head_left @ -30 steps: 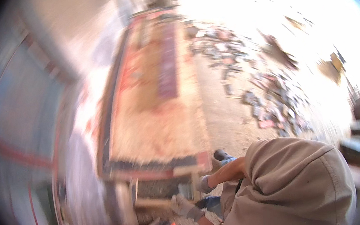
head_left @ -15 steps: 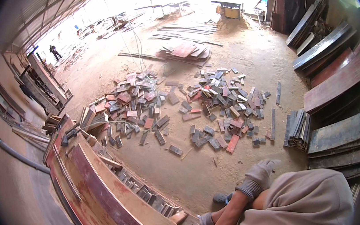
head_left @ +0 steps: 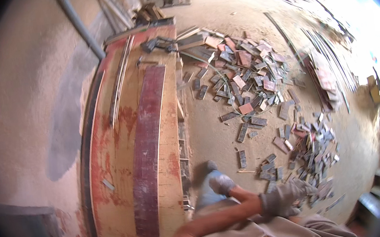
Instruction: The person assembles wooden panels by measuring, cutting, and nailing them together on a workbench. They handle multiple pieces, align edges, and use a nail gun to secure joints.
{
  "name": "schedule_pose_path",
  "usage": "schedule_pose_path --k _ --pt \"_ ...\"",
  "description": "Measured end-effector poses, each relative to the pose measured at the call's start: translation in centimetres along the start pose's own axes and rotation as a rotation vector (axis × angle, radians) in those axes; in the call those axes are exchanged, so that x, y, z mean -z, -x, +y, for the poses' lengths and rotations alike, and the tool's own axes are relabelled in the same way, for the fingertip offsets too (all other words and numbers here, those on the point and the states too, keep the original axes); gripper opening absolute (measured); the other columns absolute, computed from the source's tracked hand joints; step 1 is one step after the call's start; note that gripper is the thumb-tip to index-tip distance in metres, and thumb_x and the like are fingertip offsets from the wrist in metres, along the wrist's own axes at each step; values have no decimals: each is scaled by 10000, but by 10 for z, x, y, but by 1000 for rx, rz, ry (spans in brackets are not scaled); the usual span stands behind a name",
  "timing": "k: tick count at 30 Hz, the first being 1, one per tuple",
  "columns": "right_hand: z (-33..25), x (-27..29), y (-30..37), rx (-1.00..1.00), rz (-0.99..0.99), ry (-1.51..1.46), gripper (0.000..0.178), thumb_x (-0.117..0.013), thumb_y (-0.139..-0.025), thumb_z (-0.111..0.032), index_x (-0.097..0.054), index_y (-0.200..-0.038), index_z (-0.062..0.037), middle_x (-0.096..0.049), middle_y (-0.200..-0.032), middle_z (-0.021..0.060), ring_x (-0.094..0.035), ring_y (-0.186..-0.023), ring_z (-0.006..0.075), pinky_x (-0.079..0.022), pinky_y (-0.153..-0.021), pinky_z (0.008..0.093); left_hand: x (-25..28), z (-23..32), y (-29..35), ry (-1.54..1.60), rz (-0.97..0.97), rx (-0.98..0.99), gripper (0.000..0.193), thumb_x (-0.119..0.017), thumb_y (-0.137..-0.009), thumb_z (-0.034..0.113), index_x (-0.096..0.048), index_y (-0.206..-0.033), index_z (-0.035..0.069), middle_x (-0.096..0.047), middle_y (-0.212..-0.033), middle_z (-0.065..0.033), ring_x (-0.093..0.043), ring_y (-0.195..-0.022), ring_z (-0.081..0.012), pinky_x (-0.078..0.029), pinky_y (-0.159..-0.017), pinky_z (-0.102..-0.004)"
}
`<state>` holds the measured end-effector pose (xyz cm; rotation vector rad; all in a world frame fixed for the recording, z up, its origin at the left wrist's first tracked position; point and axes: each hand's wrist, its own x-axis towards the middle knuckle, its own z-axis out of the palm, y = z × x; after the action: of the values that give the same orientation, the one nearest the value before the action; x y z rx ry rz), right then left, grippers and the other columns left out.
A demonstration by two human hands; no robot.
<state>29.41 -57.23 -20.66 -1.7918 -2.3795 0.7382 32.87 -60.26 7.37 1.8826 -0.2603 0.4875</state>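
Note:
My forearms cross in front of my body, with a grey knit glove on each hand. The left arm lies on top and reaches right; my left hand [head_left: 289, 196] is open, its blurred fingers pointing away. My right hand [head_left: 222, 183] hangs near my blue-clad leg [head_left: 208, 192], beside the workbench; motion smears its fingers and I see nothing held. On the long plywood-topped bench [head_left: 170, 167] at left lies a maroon-faced board strip [head_left: 146, 165]. A black power tool [head_left: 159, 44], a small hammer-like tool [head_left: 147, 63] and thin wood sticks [head_left: 121, 82] lie toward its far end.
Two piles of short wood offcuts, one farther [head_left: 245, 72] and one nearer at right [head_left: 315, 151], cover the dusty floor. A thin hose or cable [head_left: 229, 88] loops over the farther pile. Stacked panels [head_left: 323, 77] lie beyond. A wall with a grey pipe [head_left: 80, 25] borders the bench.
My view has swung to the left, bringing the bench toward the middle and the offcut piles to the right. My arms remain crossed.

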Motion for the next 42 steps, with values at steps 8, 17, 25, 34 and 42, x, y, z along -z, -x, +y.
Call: schedule_pose_path --k 8,17,25,34,42 --pt "187 212 -231 42 144 -86 235 -606 -974 -303 -692 -958 -86 -731 -873 170 -736 -787 381 -581 -641 498 305 -162 107 -336 1013 660 526 -839 -887 244 -639 -1321 25 -687 -1253 -183 -681 -1113 -338 -541 -930 -463" --pt "272 336 -723 433 111 62 233 -579 -975 -285 -719 -1071 -126 -748 -933 164 -720 -875 407 -559 -774 545 494 -405 256 -872 1321 1843 973 -794 -836 595 -392 -1593 133 -352 -1638 -247 -334 -1497 -492 -343 -1140 -680" --pt "204 300 -1134 716 136 615 237 -567 -956 -182 -665 -1171 -159 -735 -1112 82 -724 -1007 330 -557 -835 522 589 -459 215 -428 1252 2289 1190 -860 -758 535 -191 -1697 238 -28 -1759 -243 -55 -1604 -507 -207 -1187 -762" --pt "130 284 -1267 1082 -66 977 338 -630 -907 -167 -624 -1243 -138 -657 -1238 117 -598 -1214 312 -505 -965 482 614 -452 215 -524 1478 2262 1148 -933 -677 392 -348 -1637 158 -275 -1706 -225 -266 -1561 -472 -309 -1206 -650" --pt "168 358 -1159 1358 -104 241 304 -685 -741 -113 -548 -1009 -73 -567 -997 150 -623 -831 345 -513 -659 462 778 -433 266 -1323 1552 1895 931 -876 -751 376 -478 -1534 69 -502 -1544 -204 -474 -1429 -417 -368 -1192 -586"
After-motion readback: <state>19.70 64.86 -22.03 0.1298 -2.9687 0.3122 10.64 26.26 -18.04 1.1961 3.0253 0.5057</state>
